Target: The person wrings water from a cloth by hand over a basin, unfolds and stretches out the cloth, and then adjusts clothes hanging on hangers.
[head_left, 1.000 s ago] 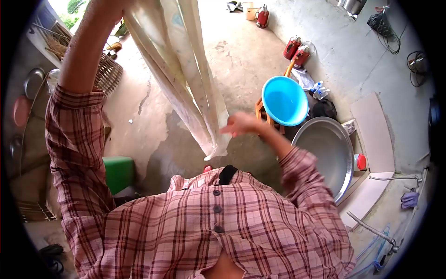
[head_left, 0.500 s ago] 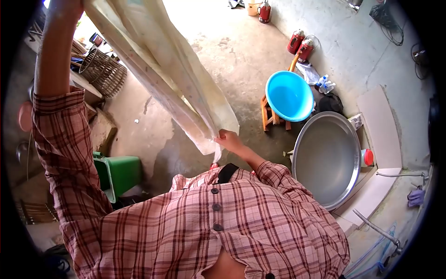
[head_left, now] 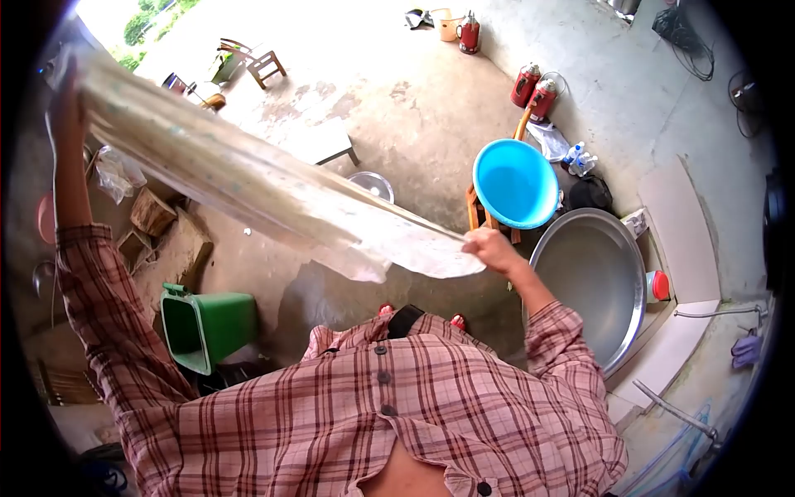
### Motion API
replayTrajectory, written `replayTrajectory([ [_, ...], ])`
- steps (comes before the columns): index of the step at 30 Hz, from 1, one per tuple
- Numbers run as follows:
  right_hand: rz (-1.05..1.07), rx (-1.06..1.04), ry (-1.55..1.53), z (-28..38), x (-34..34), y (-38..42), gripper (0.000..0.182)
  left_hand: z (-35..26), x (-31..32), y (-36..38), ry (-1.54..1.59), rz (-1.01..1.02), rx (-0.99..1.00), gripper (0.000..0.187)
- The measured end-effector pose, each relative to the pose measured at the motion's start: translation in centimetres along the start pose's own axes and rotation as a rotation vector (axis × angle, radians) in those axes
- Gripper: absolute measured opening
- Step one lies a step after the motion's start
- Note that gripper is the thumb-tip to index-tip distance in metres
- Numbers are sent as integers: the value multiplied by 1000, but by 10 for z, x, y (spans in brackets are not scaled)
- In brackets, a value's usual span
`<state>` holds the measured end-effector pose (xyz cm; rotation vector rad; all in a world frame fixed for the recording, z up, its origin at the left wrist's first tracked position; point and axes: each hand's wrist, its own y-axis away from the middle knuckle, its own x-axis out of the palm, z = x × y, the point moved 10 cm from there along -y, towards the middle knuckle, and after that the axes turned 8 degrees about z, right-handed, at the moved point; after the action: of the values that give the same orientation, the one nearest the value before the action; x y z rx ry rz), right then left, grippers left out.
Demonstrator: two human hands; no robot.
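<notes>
A pale, faintly patterned cloth [head_left: 273, 195] stretches taut and slanted, high left to lower right.

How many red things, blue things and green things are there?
Red flasks: 3
Red bottle cap: 1
Blue basin: 1
Green bin: 1
Total: 6

The right hand [head_left: 489, 248] has pulled the cloth [head_left: 248, 186] out nearly level.
</notes>
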<state>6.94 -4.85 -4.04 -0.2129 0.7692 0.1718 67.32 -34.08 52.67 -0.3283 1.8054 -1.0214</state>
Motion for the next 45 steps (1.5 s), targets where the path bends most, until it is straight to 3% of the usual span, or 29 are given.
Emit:
replayTrajectory([
  [1,28,173,-62,-26,-12,8,22,17,-11,7,-214,-28,132,46],
  [2,35,286,-131,-44,-27,14,21,82,-12,12,14,-3,-327,49],
  [3,44,397,-199,-60,-38,21,21,108,-7,30,135,19,-546,52],
  [4,-41,368,-181,-59,-59,21,18,131,-1,53,245,24,-769,56],
  [5,-53,448,-338,-61,-74,22,24,123,-4,65,236,26,-756,60],
  [8,-1,278,-274,-37,-123,9,23,129,-20,82,48,-134,-540,70],
  [9,44,280,-296,-24,-136,5,22,122,-21,95,13,-101,-605,73],
  [10,-4,227,-175,-7,-155,0,21,113,-22,109,-23,-63,-670,77],
  [11,-149,140,-192,0,-175,-4,20,117,-27,111,-154,-37,-619,65],
  [14,-397,158,-73,29,-243,-9,28,140,-19,128,-550,47,-466,40],
  [17,-613,165,136,89,-300,-10,41,162,-13,145,-958,143,-319,51],
  [19,-623,81,299,118,-326,-19,44,159,-26,151,-834,66,-340,37],
  [21,-705,-246,703,169,-337,-22,45,143,-32,151,-712,-16,-355,48],
  [23,-749,-155,771,180,-363,-23,48,144,-45,151,-509,-114,-391,62],
  [25,-710,-34,353,167,-392,-28,52,159,-58,152,-221,-246,-429,66],
  [28,-532,8,392,183,-391,-43,56,333,-38,154,523,-390,-587,56],
  [29,-459,27,398,186,-386,-49,57,294,-51,167,341,-408,-735,48],
  [31,-388,5,394,190,-389,-53,57,282,-43,164,500,-372,-527,47],
  [33,-322,50,317,190,-394,-49,52,257,-38,173,703,-359,-608,44],
  [37,-250,103,130,172,-391,-36,24,217,-34,182,967,-346,-711,40],
  [39,-77,197,192,158,-393,-33,13,201,-34,185,1044,-346,-747,38],
  [42,-252,60,469,155,-410,-32,16,184,-39,182,1106,-339,-778,34],
  [45,-427,46,224,139,-418,-33,25,164,-41,177,1142,-308,-731,33],
])
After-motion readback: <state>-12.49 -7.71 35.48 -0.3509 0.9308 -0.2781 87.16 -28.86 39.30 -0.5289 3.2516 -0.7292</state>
